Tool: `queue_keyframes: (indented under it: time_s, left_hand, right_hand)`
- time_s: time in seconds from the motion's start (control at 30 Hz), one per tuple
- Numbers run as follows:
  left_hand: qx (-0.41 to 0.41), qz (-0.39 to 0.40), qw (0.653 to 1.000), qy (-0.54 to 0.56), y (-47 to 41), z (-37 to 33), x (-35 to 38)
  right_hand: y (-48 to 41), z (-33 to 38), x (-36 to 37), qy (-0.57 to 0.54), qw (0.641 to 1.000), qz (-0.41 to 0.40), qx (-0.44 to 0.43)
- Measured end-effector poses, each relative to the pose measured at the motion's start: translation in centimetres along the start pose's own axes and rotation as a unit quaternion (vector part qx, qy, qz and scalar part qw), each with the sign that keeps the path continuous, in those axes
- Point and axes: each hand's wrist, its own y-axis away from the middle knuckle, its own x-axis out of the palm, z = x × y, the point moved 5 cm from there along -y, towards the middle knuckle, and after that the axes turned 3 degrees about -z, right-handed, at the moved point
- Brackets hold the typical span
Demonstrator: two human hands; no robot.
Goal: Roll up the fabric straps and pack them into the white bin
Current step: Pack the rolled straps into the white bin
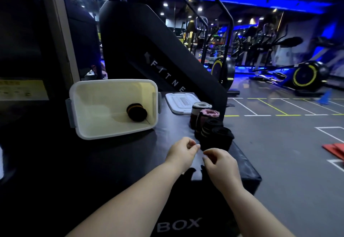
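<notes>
Judging rolled straps (214, 125) soft, light, apt to uncoil: best squeezed across coil sides. Row standing at tabletop (111, 158) right edge, one roll (136, 111) inside tipped white bin (104, 106). Left hand (183, 152), right hand (219, 160) curled, fingertips near each other; grip on anything not discernible.

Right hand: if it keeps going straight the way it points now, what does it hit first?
Most likely the nearest black rolled strap, which stands just beyond the right hand. Depth is hard to judge from this one view, so it may pass beside it.
</notes>
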Motion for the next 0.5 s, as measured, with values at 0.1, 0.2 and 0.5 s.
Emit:
queue_keyframes:
  time_s: [0.1, 0.2, 0.5]
  left_hand:
    - [0.014, 0.023, 1.000, 0.006, 0.1, -1.4, 2.1]
    - [0.008, 0.029, 1.000, 0.003, 0.1, -2.3, 3.7]
    - [-0.036, 0.009, 0.999, 0.001, -0.9, -3.3, 5.3]
  right_hand:
    - [0.1, -2.2, -2.0, -0.017, 0.999, -0.043, 0.027]
    - [-0.2, -4.4, -2.9, -0.042, 0.995, -0.042, 0.078]
    - [-3.3, -7.8, -2.7, -0.174, 0.966, -0.051, 0.184]
